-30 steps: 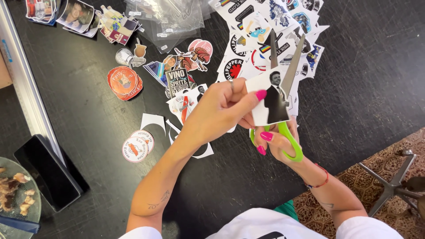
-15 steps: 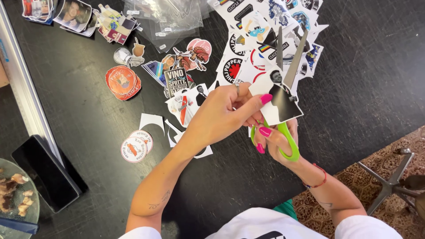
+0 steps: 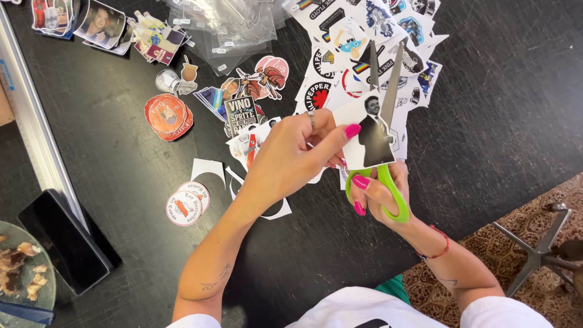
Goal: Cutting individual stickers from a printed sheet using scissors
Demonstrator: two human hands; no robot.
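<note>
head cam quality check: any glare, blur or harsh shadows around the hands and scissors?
Head view: light is even and soft, no hard shadows on the black table; the clear plastic sleeves show mild sheen; the left hand, right hand, green-handled scissors and paper cutout are sharp; frame edges bend slightly, wide-angle.
</note>
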